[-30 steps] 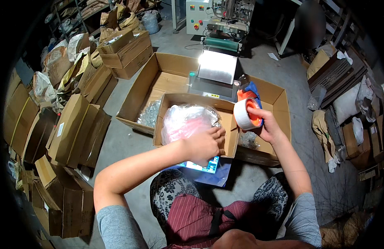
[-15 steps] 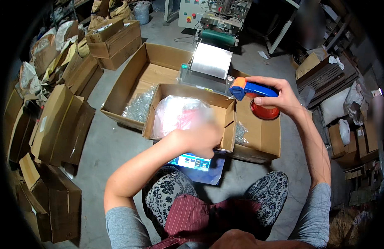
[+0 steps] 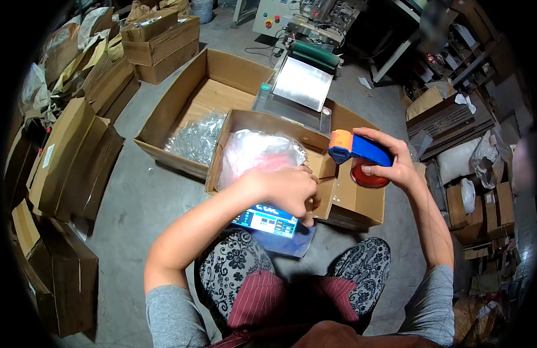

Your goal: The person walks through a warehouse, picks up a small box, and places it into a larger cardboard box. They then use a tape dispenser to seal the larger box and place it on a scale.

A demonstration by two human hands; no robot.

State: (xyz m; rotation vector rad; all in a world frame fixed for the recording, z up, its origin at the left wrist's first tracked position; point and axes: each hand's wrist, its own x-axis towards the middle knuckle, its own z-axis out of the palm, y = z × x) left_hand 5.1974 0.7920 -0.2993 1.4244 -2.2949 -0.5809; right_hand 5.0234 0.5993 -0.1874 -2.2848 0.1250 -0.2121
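Observation:
A small cardboard box [image 3: 280, 120] stands in front of me, holding a clear plastic bag [image 3: 260, 152] with white and pinkish contents. My left hand [image 3: 286, 188] is closed over the near wall of this box, its fingers curled at the rim toward the right corner and its thumb on the outer side. In my right hand [image 3: 399, 165] is a blue and orange tape dispenser [image 3: 361, 152] with a red roll of tape [image 3: 370, 174]. The orange head of the dispenser hangs by the box's right side. Part of the near wall is hidden by my left hand.
Under the box's near side is a blue scale with a lit screen [image 3: 271, 223]. Larger open cartons flank it: one at left [image 3: 175, 98] with clear plastic pieces, another at right [image 3: 367, 206]. Behind is a metal-topped device [image 3: 303, 81]. Stacked cartons [image 3: 65, 162] line the left.
My right hand has brought the tape dispenser nearer to me, down beside the box's right side. My left hand stays at the near wall, its fingers shifted slightly right. The whole view has tilted slightly.

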